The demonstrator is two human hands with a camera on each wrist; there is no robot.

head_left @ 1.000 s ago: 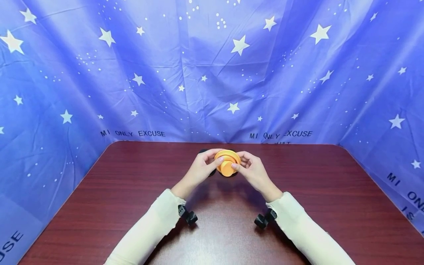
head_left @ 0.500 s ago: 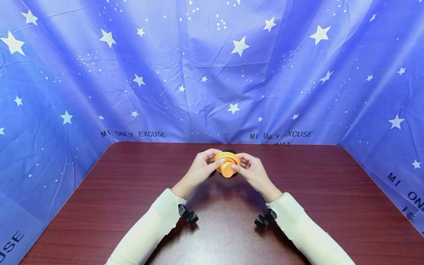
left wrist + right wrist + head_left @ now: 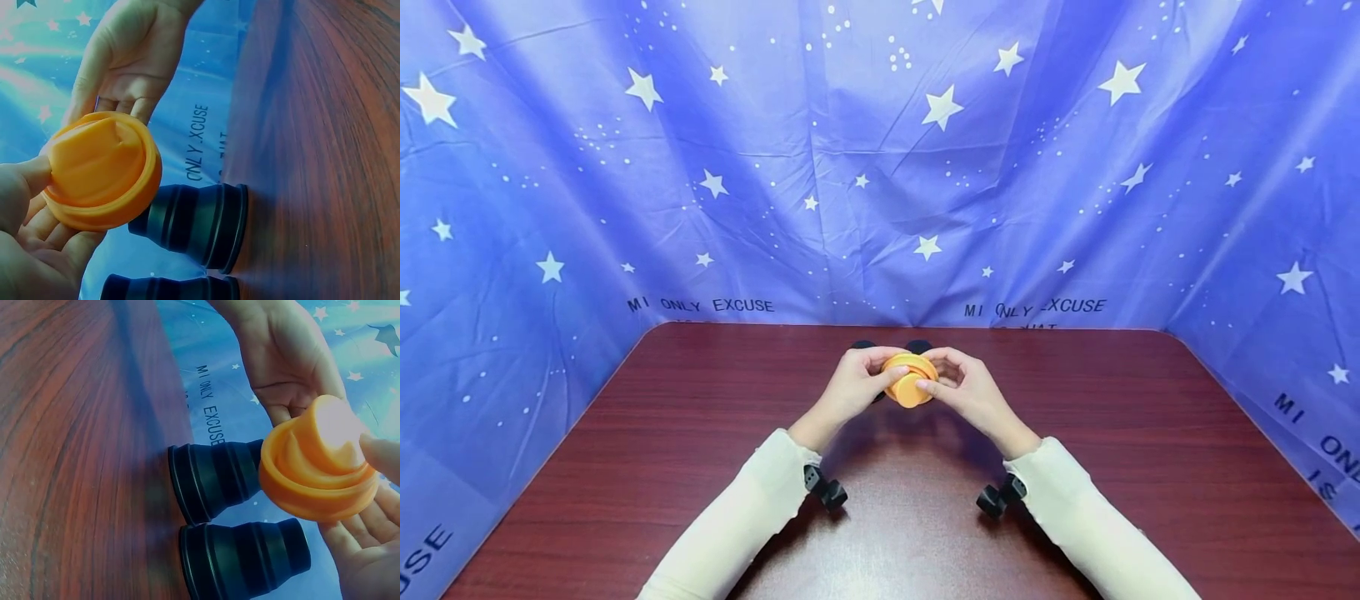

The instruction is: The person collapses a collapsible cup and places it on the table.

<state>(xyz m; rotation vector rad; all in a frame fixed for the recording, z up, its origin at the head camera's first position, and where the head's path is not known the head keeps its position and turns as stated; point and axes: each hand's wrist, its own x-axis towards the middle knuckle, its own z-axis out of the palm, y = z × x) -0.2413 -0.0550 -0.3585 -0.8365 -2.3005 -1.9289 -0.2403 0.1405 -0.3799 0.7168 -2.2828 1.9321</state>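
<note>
Between both hands, above the table, is an orange collapsible cup, partly folded into its rings, its small round base facing the head camera. My left hand grips the cup's left side, the thumb pressing by the base and the fingers round the rim. On the other side my right hand pinches it the same way. In the right wrist view the base of the orange cup sticks out tilted from the rings. Just behind stand two black ribbed collapsible cups, wide end down, partly hidden by the hands in the head view.
The dark red wooden table reaches to a blue star-patterned curtain at the back and sides. A small black wrist camera sits at the left cuff, another black wrist camera at the right.
The orange cup has shifted slightly toward me and tilted, with both hands keeping hold of it. More of the black cup behind now shows above it.
</note>
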